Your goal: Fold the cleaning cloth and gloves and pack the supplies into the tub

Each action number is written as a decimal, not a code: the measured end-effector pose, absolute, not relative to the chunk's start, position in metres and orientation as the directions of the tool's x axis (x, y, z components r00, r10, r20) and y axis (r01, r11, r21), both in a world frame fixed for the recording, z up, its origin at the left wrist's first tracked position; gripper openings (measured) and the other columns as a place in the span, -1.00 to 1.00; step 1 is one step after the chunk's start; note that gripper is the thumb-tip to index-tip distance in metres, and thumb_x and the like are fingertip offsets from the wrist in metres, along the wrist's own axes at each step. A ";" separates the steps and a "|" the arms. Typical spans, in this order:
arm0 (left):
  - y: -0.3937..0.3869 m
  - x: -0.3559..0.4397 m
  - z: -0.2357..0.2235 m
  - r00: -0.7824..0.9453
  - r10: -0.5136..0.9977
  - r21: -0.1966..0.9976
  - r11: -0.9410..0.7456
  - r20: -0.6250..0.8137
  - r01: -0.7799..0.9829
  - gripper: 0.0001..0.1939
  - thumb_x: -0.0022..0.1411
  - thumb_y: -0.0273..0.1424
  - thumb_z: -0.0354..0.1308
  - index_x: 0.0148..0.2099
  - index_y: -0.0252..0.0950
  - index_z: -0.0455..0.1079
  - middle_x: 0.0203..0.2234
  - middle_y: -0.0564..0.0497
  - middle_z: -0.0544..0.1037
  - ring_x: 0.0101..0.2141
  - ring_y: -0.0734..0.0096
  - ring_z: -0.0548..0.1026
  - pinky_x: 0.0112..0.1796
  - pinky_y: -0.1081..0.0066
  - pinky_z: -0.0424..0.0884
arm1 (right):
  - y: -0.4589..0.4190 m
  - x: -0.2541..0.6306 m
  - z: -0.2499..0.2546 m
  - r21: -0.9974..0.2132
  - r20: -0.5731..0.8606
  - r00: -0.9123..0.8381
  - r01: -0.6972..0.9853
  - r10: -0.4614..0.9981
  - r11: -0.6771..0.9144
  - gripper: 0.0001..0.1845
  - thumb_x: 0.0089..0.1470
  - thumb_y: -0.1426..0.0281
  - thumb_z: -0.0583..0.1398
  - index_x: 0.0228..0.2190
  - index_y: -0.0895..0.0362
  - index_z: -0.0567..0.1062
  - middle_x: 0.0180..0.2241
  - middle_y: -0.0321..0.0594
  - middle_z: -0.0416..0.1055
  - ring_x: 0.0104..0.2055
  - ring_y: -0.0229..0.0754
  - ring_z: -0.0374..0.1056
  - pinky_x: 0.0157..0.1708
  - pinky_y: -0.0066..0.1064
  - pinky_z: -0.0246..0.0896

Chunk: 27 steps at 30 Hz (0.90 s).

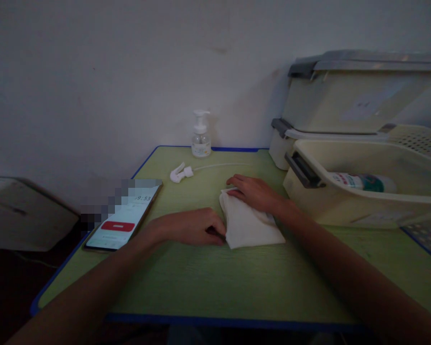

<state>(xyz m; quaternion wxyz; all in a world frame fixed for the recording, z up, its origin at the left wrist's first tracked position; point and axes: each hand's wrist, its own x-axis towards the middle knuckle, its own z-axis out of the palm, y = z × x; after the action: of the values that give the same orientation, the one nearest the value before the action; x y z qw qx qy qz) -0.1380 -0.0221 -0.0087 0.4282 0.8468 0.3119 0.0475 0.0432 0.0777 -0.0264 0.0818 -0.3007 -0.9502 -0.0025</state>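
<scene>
A folded white cloth [253, 227] lies on the green tabletop between my hands. My left hand [194, 226] is closed at the cloth's left edge, its curled fingertips against the fabric; what is inside the curl is partly hidden. Across the cloth's upper part rests my right hand [254, 192], palm down, its fingers stretched out to the left and the thumb apart from them near the top left corner. Behind the hands lies a white trigger spray head [181, 172] with a long thin tube.
A clear pump bottle [201, 141] stands by the wall. On the left is a phone [120, 223] with its screen lit. An open cream bin [330, 208] at right holds a white and green bottle [362, 182]. Lidded storage boxes [330, 103] are stacked behind it.
</scene>
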 end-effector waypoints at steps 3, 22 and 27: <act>-0.021 -0.140 -0.006 0.804 0.565 0.790 -0.400 -0.186 0.464 -0.76 0.21 -0.45 0.00 -0.45 -0.37 0.40 -0.56 0.10 0.35 -0.51 0.54 0.28 -0.44 0.54 0.18 | 0.077 0.043 -0.025 -0.062 0.169 -0.795 0.581 0.582 0.812 -0.73 0.19 0.28 0.03 -0.16 0.17 0.37 -0.19 -0.11 0.40 -0.22 -0.14 0.34 -0.33 -0.40 0.09; -0.027 -0.103 -0.035 0.606 0.701 0.495 -0.705 0.375 0.508 -0.79 0.21 -0.43 0.02 -0.40 -0.37 0.42 -0.48 -0.02 0.43 -0.42 0.46 0.39 -0.34 0.47 0.29 | 0.088 0.055 -0.028 -0.505 0.229 -0.733 0.472 0.640 0.722 -0.65 0.03 0.40 0.17 -0.11 0.23 0.32 -0.28 -0.13 0.41 -0.28 -0.21 0.33 -0.30 -0.40 0.20; -0.027 -0.104 -0.033 0.620 0.692 0.502 -0.711 0.371 0.493 -0.81 0.21 -0.43 0.01 -0.39 -0.37 0.41 -0.47 -0.02 0.41 -0.41 0.44 0.38 -0.32 0.46 0.29 | 0.089 0.058 -0.023 -0.625 0.235 -0.735 0.387 0.636 0.678 -0.64 -0.07 0.54 0.15 -0.15 0.19 0.31 -0.32 -0.20 0.38 -0.33 -0.26 0.31 -0.33 -0.42 0.22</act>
<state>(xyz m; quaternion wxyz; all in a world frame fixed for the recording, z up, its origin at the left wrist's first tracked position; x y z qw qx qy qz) -0.1037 -0.0271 -0.0330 0.1784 0.8820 0.3357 0.2783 0.0582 0.0887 -0.0231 0.2232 -0.2880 -0.8883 0.2796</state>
